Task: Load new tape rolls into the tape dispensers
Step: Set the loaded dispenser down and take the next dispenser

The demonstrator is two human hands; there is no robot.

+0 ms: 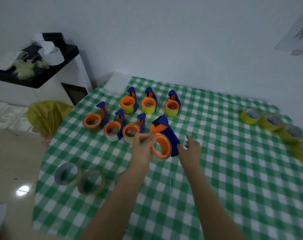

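Note:
A blue and orange tape dispenser (pixel 166 134) with a clear tape roll on its orange hub sits mid-table. My left hand (pixel 141 148) grips the roll's left rim with curled fingers. My right hand (pixel 190 148) is just right of the dispenser's blue handle, fingers spread and relaxed, holding nothing. Behind them stand several loaded dispensers: three with yellow rolls (pixel 148 104) in the back row, three with clear or brown rolls (pixel 112 130) in front. Loose clear rolls (pixel 91 181) lie at the near left. Loose yellow rolls (pixel 270 122) line the right side.
The table wears a green and white checked cloth (pixel 234 179). A yellow bag (pixel 46 115) sits off the table's left edge. A black shelf (pixel 34 66) with white containers hangs on the left wall. The beige floor is at the lower left.

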